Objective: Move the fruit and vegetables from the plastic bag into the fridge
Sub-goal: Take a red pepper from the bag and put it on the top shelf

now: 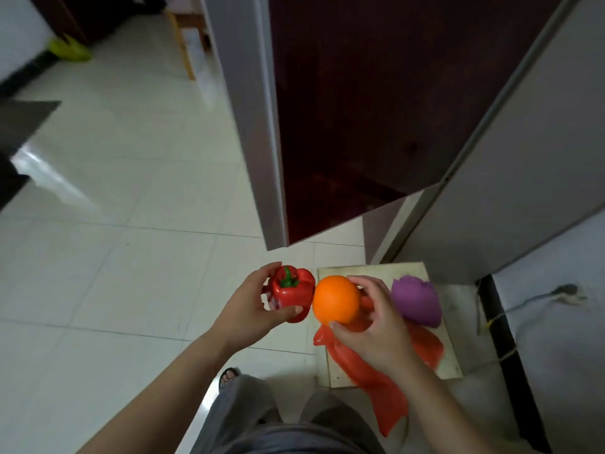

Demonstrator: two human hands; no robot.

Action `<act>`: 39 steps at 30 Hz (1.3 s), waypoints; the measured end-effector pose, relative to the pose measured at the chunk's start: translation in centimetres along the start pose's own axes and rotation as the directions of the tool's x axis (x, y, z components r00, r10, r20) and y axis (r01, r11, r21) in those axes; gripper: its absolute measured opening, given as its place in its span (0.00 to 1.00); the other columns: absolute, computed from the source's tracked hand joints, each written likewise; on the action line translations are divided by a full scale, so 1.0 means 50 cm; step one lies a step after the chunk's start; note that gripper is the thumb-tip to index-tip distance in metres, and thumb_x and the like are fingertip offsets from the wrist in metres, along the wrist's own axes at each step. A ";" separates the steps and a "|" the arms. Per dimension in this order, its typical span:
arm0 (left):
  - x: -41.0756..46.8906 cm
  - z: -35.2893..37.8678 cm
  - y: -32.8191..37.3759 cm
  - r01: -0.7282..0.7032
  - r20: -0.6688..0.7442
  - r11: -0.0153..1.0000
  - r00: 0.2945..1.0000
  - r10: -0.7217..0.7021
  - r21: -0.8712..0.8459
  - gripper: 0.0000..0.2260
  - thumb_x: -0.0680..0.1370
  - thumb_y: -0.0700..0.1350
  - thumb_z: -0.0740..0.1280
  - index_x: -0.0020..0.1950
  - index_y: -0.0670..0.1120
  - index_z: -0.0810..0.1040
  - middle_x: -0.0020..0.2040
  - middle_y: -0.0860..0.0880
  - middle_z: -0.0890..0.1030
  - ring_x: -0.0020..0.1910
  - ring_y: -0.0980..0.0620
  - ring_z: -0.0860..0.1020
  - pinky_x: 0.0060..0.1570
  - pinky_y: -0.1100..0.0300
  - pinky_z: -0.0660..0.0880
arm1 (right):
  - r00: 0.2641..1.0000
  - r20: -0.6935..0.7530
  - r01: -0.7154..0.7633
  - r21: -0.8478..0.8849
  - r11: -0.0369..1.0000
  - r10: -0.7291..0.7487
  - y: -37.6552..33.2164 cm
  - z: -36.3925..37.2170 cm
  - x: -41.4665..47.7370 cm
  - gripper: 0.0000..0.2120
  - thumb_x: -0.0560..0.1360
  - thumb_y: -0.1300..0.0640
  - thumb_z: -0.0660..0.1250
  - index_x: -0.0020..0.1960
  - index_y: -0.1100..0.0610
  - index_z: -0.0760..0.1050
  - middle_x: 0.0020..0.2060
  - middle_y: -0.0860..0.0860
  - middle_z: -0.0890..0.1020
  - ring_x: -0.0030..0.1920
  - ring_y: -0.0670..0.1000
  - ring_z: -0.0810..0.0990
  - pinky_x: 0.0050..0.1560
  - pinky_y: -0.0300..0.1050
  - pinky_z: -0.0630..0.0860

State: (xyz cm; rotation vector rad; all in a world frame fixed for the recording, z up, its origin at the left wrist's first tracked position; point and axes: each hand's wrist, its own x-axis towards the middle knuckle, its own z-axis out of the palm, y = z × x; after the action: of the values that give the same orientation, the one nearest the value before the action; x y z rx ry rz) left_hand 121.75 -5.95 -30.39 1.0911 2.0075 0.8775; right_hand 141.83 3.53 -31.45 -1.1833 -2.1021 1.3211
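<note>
red pepper [290, 293] gripped, left hand [250, 304] | orange [336, 300] gripped, right hand [376, 319]

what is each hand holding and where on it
The left hand grips the red bell pepper by its sides, stem up. The right hand holds the orange by its right side, thumb under it.

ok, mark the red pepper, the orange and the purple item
red pepper [292, 297], head view, red skin below the green stem
orange [336, 299], head view, middle of its peel
purple item [416, 301], head view, middle of its body
</note>
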 end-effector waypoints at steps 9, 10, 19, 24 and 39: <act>-0.008 -0.146 -0.104 0.037 -0.072 0.993 0.996 -0.046 -0.112 0.34 0.68 0.53 0.75 0.70 0.56 0.63 0.65 0.55 0.69 0.58 0.55 0.72 0.42 0.74 0.70 | 0.994 0.047 0.102 0.030 0.994 -0.103 -0.099 0.142 0.063 0.33 0.62 0.51 0.76 0.63 0.42 0.66 0.61 0.33 0.65 0.60 0.43 0.71 0.49 0.39 0.78; -0.008 -0.173 -0.119 0.034 -0.074 0.993 0.996 -0.043 -0.117 0.34 0.68 0.53 0.75 0.70 0.56 0.63 0.65 0.56 0.69 0.58 0.55 0.72 0.44 0.73 0.70 | 0.992 0.043 0.114 0.037 0.993 -0.116 -0.115 0.167 0.069 0.33 0.62 0.50 0.75 0.63 0.41 0.67 0.61 0.33 0.65 0.60 0.43 0.72 0.49 0.38 0.78; -0.001 -0.439 -0.268 0.028 -0.157 0.988 0.986 -0.053 -0.155 0.35 0.66 0.52 0.76 0.69 0.56 0.65 0.65 0.56 0.70 0.59 0.55 0.73 0.50 0.67 0.71 | 0.973 0.075 0.216 0.016 0.976 -0.217 -0.272 0.422 0.159 0.36 0.61 0.50 0.77 0.64 0.40 0.64 0.62 0.33 0.63 0.61 0.39 0.69 0.51 0.39 0.77; -0.010 -0.578 -0.337 0.038 -0.241 0.989 0.968 -0.071 -0.141 0.35 0.66 0.53 0.76 0.70 0.55 0.64 0.65 0.55 0.70 0.59 0.54 0.73 0.52 0.63 0.72 | 0.958 0.151 0.248 -0.010 0.969 -0.243 -0.373 0.538 0.210 0.37 0.64 0.52 0.78 0.63 0.35 0.59 0.61 0.34 0.63 0.60 0.43 0.69 0.50 0.33 0.73; 0.142 -0.767 -0.413 0.092 -0.301 0.989 0.946 -0.124 -0.117 0.36 0.67 0.54 0.75 0.70 0.55 0.63 0.67 0.53 0.69 0.59 0.55 0.71 0.54 0.62 0.72 | 0.952 0.190 0.239 0.031 0.971 -0.240 -0.458 0.652 0.432 0.33 0.65 0.56 0.77 0.57 0.34 0.62 0.57 0.28 0.63 0.59 0.47 0.72 0.49 0.35 0.73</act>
State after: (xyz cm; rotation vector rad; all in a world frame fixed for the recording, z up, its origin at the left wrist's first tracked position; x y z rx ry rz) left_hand 79.22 -17.43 -27.97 0.8171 2.2230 1.1352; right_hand 96.80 -1.11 -29.48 -0.7913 -2.2874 1.3733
